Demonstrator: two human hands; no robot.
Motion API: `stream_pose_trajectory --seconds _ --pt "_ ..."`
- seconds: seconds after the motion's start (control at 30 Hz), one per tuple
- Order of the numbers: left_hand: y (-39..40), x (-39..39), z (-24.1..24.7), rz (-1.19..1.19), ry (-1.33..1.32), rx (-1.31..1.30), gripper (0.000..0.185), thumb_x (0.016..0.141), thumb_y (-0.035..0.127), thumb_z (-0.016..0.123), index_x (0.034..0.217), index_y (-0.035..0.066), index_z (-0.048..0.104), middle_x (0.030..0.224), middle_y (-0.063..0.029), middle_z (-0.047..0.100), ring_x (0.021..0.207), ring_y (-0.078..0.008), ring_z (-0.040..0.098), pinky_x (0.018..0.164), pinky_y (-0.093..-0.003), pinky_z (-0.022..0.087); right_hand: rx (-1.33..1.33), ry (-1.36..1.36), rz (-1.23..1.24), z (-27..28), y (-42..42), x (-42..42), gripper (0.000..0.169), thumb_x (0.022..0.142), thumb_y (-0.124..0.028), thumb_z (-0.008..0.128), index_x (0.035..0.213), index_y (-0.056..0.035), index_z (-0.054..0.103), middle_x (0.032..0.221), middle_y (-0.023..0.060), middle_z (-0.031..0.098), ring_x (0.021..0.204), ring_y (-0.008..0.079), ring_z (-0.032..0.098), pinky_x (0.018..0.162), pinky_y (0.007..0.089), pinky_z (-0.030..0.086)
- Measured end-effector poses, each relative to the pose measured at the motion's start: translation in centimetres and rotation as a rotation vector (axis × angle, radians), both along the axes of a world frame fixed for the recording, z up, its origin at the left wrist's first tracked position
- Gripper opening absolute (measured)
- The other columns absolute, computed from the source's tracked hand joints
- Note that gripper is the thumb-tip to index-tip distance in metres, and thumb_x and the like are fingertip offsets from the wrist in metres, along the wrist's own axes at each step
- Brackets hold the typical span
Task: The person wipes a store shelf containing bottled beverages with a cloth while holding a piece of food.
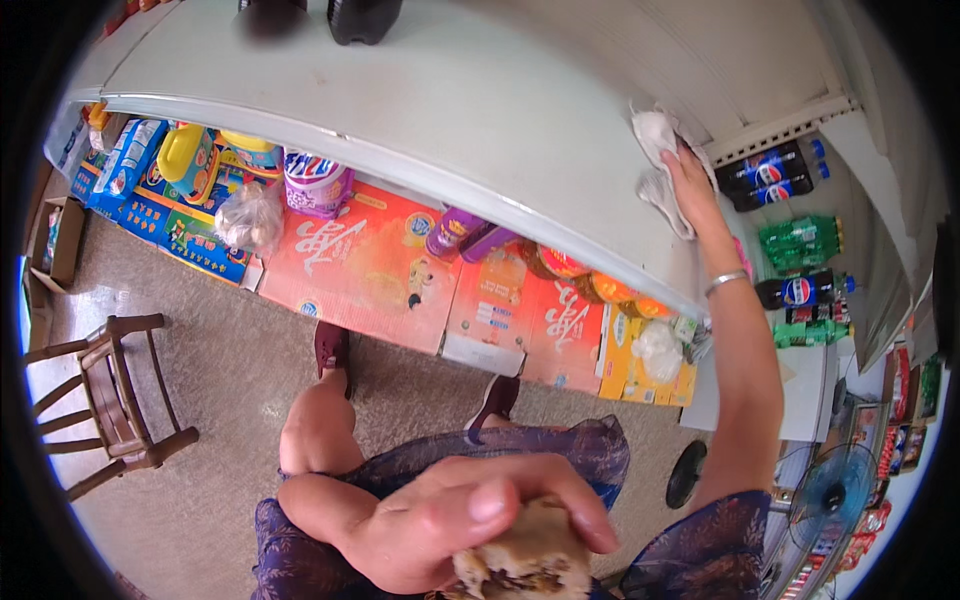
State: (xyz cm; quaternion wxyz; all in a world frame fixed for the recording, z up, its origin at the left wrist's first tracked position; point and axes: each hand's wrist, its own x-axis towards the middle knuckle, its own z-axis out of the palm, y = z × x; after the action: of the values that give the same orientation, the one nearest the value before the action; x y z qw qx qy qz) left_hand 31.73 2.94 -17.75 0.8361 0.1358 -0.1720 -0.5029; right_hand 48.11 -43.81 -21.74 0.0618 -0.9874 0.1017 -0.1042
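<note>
Close to the camera, at the bottom of the head view, my left hand (457, 510) grips a bitten bun (529, 559) with a dark filling showing. My right arm, with a silver bangle (727, 279) at the wrist, reaches out to the right. On the light grey metal shelf (450, 142), my right hand (690, 184) presses a crumpled white cloth (660, 169) near the shelf's right end, by the back panel. The fingers are partly hidden by the cloth.
Dark bottles (364, 19) stand at the shelf's far edge. Below lie flattened cartons (360, 262) with detergent jugs (187, 161) and bags. Pepsi bottles (769, 176) stand right. A wooden chair (112, 397) is at left, a fan (834, 495) at lower right.
</note>
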Motion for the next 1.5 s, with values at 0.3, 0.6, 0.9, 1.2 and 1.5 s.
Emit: stream_pose_trajectory --seconds 0.3,0.6,0.9,1.2,1.5 --pt "-0.2 1.8 0.8 0.251 -0.003 0.155 0.057 0.089 0.048 0.034 0.087 -0.007 0.050 0.061 -0.0209 0.046 0.048 -0.0228 0.043 0.046 -0.0356 0.033 -0.050 0.017 0.347 1.6 23.9 10.3 0.060 0.086 -0.053 0.036 0.129 -0.0130 0.043 0.136 0.0144 0.036 0.125 0.0289 0.034 0.103 0.0384 0.026" --pt "-2.0 0.3 0.2 0.266 0.226 -0.060 0.055 0.088 0.045 0.031 0.097 -0.006 0.049 0.060 -0.0164 0.050 0.049 -0.0187 0.044 0.047 -0.0284 0.036 0.017 0.228 0.498 3.3 17.0 -5.9 0.052 0.086 -0.039 0.044 0.133 -0.0184 0.038 0.125 0.0221 0.043 0.118 0.0358 0.040 0.098 0.0410 0.031" --pt "-2.3 0.6 -0.3 0.199 0.236 -0.177 0.052 0.090 0.043 0.030 0.097 -0.004 0.052 0.060 -0.0143 0.048 0.047 -0.0169 0.041 0.045 -0.0279 0.032 -0.056 0.111 -0.299 0.7 0.7 0.5 0.065 0.086 -0.053 0.034 0.135 -0.0105 0.032 0.137 0.0163 0.033 0.129 0.0304 0.027 0.106 0.0389 0.022" --pt "-4.2 1.1 -0.8 0.223 -0.009 -0.089 0.048 0.087 0.042 0.038 0.088 -0.003 0.054 0.075 -0.0190 0.054 0.060 -0.0214 0.052 0.053 -0.0313 0.041 -0.051 0.043 0.354 2.0 20.3 5.2 0.057 0.087 -0.049 0.037 0.133 -0.0157 0.037 0.136 0.0158 0.035 0.126 0.0289 0.032 0.103 0.0382 0.026" --pt "-12.7 -2.2 -9.9 -0.509 -0.355 0.423 0.033 0.087 0.036 0.046 0.083 0.006 0.058 0.068 -0.0065 0.055 0.046 -0.0078 0.041 0.039 -0.0219 0.031 -0.059 0.187 0.200 2.0 6.7 -7.9 0.056 0.088 -0.046 0.037 0.136 -0.0166 0.032 0.135 0.0167 0.036 0.125 0.0310 0.034 0.103 0.0374 0.026"
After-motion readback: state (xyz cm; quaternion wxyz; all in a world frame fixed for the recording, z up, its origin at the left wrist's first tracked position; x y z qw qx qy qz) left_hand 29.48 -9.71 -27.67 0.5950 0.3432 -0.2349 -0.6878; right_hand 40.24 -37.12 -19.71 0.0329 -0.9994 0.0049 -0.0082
